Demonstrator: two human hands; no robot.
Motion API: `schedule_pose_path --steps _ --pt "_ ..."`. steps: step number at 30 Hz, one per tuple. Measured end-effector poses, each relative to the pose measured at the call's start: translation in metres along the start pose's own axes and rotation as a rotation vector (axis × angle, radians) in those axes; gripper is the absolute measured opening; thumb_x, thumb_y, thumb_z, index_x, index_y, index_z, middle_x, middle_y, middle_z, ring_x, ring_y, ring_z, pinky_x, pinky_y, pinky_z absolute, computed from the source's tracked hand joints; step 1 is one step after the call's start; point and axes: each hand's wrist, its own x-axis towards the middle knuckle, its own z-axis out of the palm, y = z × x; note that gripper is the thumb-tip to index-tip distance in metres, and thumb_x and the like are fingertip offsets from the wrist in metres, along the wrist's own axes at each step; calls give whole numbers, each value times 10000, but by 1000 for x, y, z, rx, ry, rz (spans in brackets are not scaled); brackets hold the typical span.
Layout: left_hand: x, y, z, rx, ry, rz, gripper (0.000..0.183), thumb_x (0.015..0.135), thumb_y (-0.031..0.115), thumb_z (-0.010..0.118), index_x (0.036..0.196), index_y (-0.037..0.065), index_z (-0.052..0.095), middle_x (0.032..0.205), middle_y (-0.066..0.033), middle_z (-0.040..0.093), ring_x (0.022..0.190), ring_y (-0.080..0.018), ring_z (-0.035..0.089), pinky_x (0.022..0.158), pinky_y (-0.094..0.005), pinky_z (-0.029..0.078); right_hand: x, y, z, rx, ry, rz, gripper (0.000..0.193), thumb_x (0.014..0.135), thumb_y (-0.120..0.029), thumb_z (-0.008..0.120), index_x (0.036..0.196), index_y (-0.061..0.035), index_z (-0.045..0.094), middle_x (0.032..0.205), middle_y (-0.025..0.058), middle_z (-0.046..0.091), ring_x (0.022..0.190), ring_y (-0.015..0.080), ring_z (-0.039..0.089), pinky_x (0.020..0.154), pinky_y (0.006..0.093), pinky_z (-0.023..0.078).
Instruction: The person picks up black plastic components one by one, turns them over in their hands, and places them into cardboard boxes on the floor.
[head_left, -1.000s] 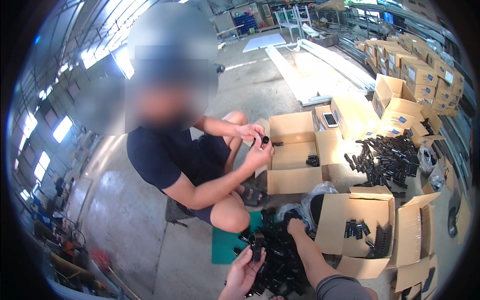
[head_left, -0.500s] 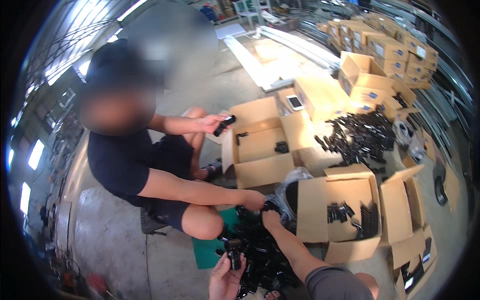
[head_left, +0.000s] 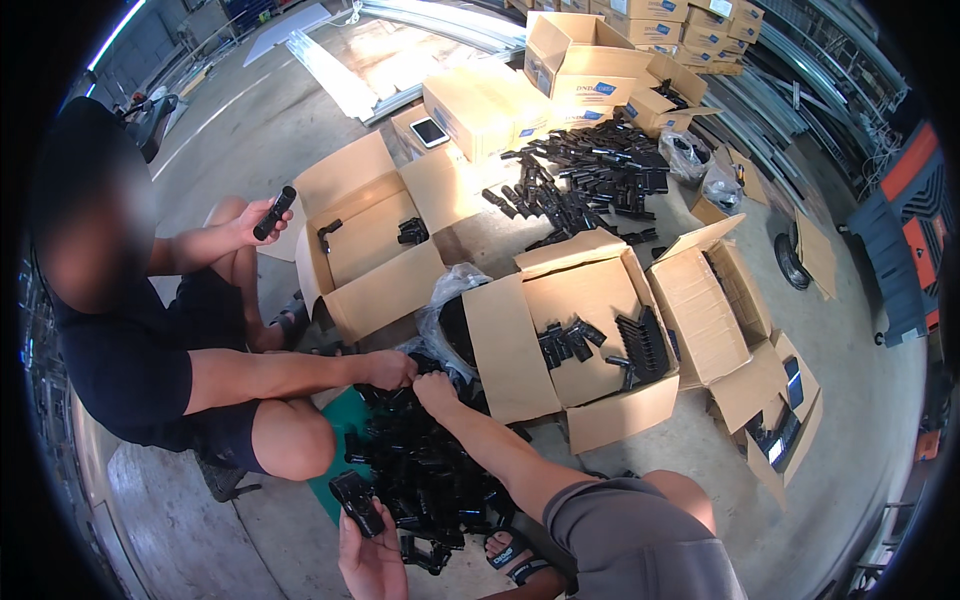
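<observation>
My left hand [head_left: 372, 562] holds a short black tubular part [head_left: 357, 500] upright between thumb and fingers, at the near edge of a heap. That heap of glossy black parts [head_left: 430, 465] lies on a green sheet [head_left: 342, 487]. My right hand [head_left: 435, 393] reaches to its far side, fingers closed; what they grip is hidden. Right beside it is a co-worker's hand [head_left: 393, 370], also at the heap. The co-worker's other hand [head_left: 262, 222] holds up a black tubular part [head_left: 274, 213]. A clear plastic bag [head_left: 440, 305] stands just beyond my right hand.
An open carton [head_left: 590, 372] with several black parts sits right of the heap; another carton [head_left: 375, 262] is beyond. Further cartons [head_left: 705, 335] stand to the right. A second black heap [head_left: 600, 170] lies on the far floor, near a phone [head_left: 430, 132] on a box.
The view has swung right, so everything sits further left. The part in my left hand shows a different side. My right hand stays at the heap next to the co-worker's hand.
</observation>
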Motion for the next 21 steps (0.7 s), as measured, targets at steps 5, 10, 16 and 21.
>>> schedule_pose_path --steps 5,10,16,21 --pt "-1 -6 1 17 11 18 366 1007 163 559 1305 -47 513 1226 -154 623 1150 -238 611 1023 -338 505 -24 21 -32 -62 304 -280 155 855 -131 602 956 -16 625 913 144 622 960 300 618 806 409 530" --pt "-8 -12 15 79 28 96 404 1014 186 554 1325 -61 481 1190 -169 623 1126 -224 624 1022 -316 515 -75 7 -156 465 142 -366 132 911 -111 593 1026 -61 635 923 152 613 896 304 638 799 404 515" --pt "-14 -28 44 26 -82 107 352 1000 153 575 1300 -25 528 1199 -132 634 1103 -195 633 1030 -308 506 -203 -31 -336 1010 -101 -286 194 955 -68 586 1138 -34 637 1051 113 690 907 178 688 793 303 530" --pt "-44 -39 84 -11 -151 73 312 999 148 577 1260 -22 564 1163 -125 652 1029 -173 659 996 -303 526 -274 -55 -367 1060 166 -332 195 964 -83 592 1134 3 628 932 105 714 894 162 695 801 287 544"
